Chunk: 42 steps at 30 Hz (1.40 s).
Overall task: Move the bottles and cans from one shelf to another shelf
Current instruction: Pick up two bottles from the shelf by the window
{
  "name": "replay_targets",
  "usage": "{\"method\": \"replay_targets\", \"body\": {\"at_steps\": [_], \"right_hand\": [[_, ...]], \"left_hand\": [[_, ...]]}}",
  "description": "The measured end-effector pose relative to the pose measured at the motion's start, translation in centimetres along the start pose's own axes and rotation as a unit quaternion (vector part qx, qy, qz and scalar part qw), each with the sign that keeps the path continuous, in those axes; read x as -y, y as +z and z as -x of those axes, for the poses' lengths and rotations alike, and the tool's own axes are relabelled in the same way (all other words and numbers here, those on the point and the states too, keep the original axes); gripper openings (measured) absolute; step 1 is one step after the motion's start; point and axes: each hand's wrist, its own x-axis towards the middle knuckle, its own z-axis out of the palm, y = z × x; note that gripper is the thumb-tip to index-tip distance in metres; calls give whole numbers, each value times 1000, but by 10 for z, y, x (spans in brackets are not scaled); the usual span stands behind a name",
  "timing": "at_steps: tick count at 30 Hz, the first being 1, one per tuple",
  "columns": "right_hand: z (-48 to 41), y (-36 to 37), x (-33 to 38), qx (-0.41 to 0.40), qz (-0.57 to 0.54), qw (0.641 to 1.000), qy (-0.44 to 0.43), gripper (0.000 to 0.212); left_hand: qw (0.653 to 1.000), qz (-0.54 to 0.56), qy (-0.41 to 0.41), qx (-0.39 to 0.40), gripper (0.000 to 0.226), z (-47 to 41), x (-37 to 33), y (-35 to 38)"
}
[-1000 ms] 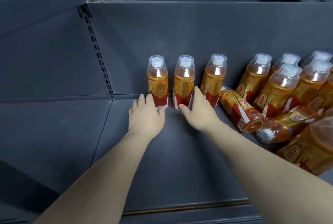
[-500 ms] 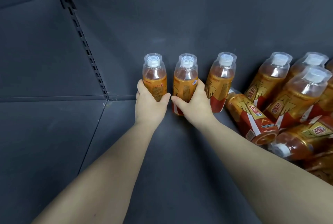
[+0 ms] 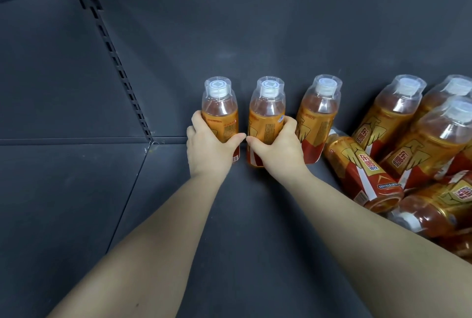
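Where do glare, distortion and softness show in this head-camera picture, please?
Head view: glare streaks the clear tops of the third bottle and the pile of bottles; head view: the wide lens fans the upright bottles outward; head view: small print on the leftmost bottle and second bottle is too soft to read.

Glossy plastic bottles [image 3: 317,118], matt shelf [image 3: 76,202]
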Motion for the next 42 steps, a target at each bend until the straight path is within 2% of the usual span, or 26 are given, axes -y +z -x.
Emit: {"method": "replay_targets", "body": {"at_steps": [3,9,12,16,22,30,35,42], "right_hand": [[1,-3,-1,16,-17,1000,2,74],[1,-2,-2,18,-22,1000,-9,76],[1,-2,-1,20,-14,1000,-11,77],[3,-6,0,37,-30,999,-13,71],[5,0,2,18,-39,999,0,89],[2,8,8,-23,10,1000,7,77],[19,-5,11,4,9,1000,-17,72],[52,-17,15,58,-30,998,-12,78]], "left_hand": [[1000,-8,-3,5,92,0,1,-1],[997,52,-4,58,77,2,6,-7],[999,29,-4,35,77,4,5,-11],[1000,-16,-14,-11,89,7,5,-13],[1000,-15,-12,6,87,7,7,-12],[1000,-3,-15,5,76,9,5,-11],[999,-33,-3,4,72,22,1,-23],[999,-48,-20,15,73,49,1,-39]]}}
